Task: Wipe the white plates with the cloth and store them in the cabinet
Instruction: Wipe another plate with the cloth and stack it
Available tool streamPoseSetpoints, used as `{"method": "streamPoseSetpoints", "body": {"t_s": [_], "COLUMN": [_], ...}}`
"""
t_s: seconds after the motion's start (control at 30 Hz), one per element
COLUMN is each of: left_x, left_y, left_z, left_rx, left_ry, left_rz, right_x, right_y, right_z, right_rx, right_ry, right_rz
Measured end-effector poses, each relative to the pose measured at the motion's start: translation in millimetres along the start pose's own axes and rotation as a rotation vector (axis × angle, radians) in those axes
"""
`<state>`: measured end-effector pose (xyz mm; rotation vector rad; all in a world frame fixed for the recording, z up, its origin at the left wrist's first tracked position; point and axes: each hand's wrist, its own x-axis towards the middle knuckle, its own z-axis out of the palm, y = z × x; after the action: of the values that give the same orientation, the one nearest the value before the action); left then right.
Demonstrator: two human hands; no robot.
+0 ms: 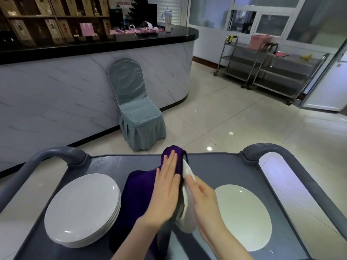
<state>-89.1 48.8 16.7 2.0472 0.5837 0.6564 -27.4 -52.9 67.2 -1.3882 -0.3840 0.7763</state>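
– On the top of the grey cart (116, 164), in the middle, what are the two hands doing?

– The right hand (204, 201) holds one white plate (187, 216) standing on its edge, tilted a little. Its fingers (191, 182) are bent over the rim of this plate and grip it. The left hand (167, 186) lies flat, with the fingers (171, 162) straight and close together, and it presses the purple cloth (139, 188) against the left face of the plate.

– So the left hand does not grip the cloth?

– No, it only pushes on it with the palm and the straight fingers. The cloth goes over the top edge of the plate, and the rest of it hangs down and spreads on the cart below the left wrist.

– Where are the other plates?

– A stack of white plates (82, 207) sits on the left part of the cart, just beside the cloth. A single plate (244, 216) lies flat on the right part, near the right hand but not touching it.

– And around the cart?

– Behind it, on the tiled floor, a chair with a blue-grey cover (135, 109) stands against a marble-pattern wall. Far to the right there are steel trolleys (272, 72), and a pink basket (260, 41) sits on the top shelf of one.
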Motion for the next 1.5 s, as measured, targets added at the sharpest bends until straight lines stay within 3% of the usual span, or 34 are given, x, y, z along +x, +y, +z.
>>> {"method": "streamPoseSetpoints", "body": {"t_s": [0.17,0.3,0.5,0.8,0.97,1.07,1.17,1.3,1.5], "left_x": [10,-8,-1,-23,6,12,-4,-41,-62], "left_y": [-25,-30,-11,-32,-15,-15,-30,-49,-28], "left_z": [-22,-31,-24,-19,-11,-12,-11,9,47], "left_rx": [-0.111,0.044,0.272,0.047,0.212,0.249,0.036,-0.183,0.048], "left_ry": [0.044,-0.064,-0.230,-0.122,-0.040,-0.040,-0.037,0.165,0.208], "left_rz": [-0.099,0.050,0.227,0.038,0.144,0.187,0.083,-0.093,0.079], "right_x": [6,21,27,30,27,29,32,39,46], "right_y": [-7,-27,-23,-33,-16,-15,-20,-18,-11], "right_z": [-21,-60,-63,-71,-48,-41,-40,-42,-21], "right_rx": [0.071,0.151,0.045,0.102,0.147,0.072,-0.025,0.028,0.228], "right_ry": [0.032,-0.054,-0.159,-0.141,-0.148,-0.093,-0.056,0.059,0.282], "right_rz": [0.067,0.168,0.229,0.219,0.188,0.026,-0.075,-0.075,-0.099]}}
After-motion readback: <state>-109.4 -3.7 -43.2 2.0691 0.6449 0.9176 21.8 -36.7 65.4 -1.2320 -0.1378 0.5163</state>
